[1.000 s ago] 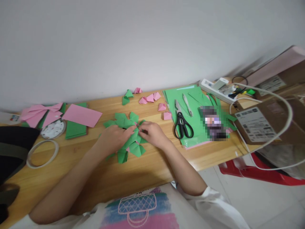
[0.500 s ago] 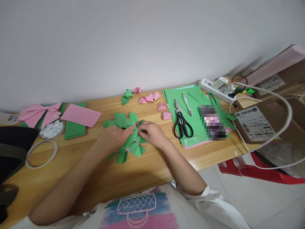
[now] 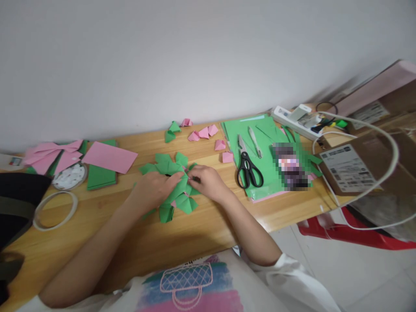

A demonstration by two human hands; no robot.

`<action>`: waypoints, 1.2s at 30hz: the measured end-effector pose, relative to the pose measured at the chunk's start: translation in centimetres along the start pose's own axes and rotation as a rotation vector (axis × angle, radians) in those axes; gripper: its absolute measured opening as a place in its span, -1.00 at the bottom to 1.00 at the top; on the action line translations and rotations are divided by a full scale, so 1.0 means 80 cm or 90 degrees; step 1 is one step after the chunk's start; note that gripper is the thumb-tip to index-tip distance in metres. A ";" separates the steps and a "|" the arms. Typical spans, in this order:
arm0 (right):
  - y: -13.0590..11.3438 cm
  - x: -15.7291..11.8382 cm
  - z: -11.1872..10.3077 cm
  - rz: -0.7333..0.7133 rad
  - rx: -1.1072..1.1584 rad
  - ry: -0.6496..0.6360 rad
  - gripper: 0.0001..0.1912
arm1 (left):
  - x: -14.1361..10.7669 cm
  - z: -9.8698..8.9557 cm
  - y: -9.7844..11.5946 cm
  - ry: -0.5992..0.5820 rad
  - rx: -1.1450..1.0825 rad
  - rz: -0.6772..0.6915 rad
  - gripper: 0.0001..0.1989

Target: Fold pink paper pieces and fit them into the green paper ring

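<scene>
A green folded-paper flower [image 3: 165, 164] with many pointed leaves and small pink bits lies on the wooden table in front of me. My left hand [image 3: 155, 188] rests over its left side, thumb pressed on a green leaf near the middle. On the flower's right side, the fingertips of my right hand [image 3: 208, 181] pinch at its edge, close to a small pink bit. Part of the flower is covered by my left hand. Behind it lie several small pink folded pieces [image 3: 203, 132] and a green folded piece [image 3: 172, 131].
Black-handled scissors [image 3: 248, 169], a white cutter [image 3: 255, 142] and a blurred-out phone [image 3: 290, 167] lie on green sheets [image 3: 234, 126]. At left are a tape roll [image 3: 55, 211], a round container [image 3: 69, 177] and pink paper [image 3: 110, 157]. Right: a power strip [image 3: 294, 122] and cardboard box [image 3: 367, 162].
</scene>
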State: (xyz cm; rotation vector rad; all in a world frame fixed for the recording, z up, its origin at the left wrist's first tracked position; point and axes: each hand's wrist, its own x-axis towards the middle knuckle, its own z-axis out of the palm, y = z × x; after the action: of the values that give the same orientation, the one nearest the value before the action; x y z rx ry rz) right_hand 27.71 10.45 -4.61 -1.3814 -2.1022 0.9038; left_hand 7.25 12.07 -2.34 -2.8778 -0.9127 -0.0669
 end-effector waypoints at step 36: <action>0.004 -0.063 -0.074 0.018 -0.022 0.304 -0.80 | 0.015 -0.025 0.017 -0.252 0.009 -0.147 -0.50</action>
State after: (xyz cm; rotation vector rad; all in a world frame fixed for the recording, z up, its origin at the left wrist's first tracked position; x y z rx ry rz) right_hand 33.90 7.49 -0.94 -1.4740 -1.7417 0.4845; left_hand 9.04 11.38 -0.42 -2.8059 -1.2989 0.5014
